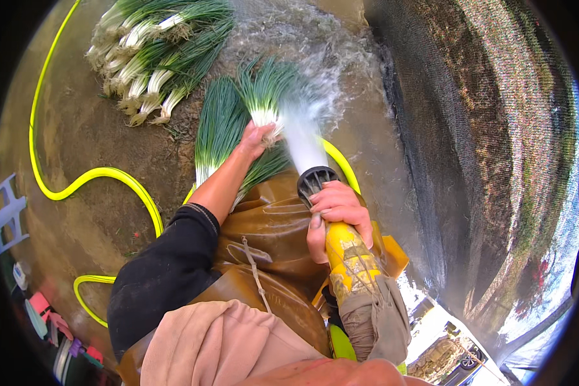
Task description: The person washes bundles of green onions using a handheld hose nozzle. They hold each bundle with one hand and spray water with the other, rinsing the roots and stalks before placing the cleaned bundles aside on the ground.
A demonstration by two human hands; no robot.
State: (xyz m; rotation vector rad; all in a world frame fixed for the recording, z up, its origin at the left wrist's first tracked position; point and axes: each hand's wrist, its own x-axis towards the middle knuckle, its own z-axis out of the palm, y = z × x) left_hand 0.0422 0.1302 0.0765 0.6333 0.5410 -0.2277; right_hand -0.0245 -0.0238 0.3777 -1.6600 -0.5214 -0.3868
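My left hand [259,139] grips a bunch of green onions [266,94] by its white root end, with the green tops pointing away from me. My right hand [338,212] is closed around a yellow spray nozzle [343,241] with a black ribbed head [313,178]. A wide white jet of water [303,140] leaves it and strikes the right side of the held bunch. Just left of that bunch lies another bunch of green onions [219,128], and more onion leaves show under my left wrist, by the brown waterproof apron [270,222] over my lap.
A pile of green onions [147,62] with muddy roots lies at upper left on wet ground. A yellow hose [96,173] curves along the left. Dark mesh netting [463,144] hangs on the right. At far left are a pale plastic object [9,212] and several colourful items.
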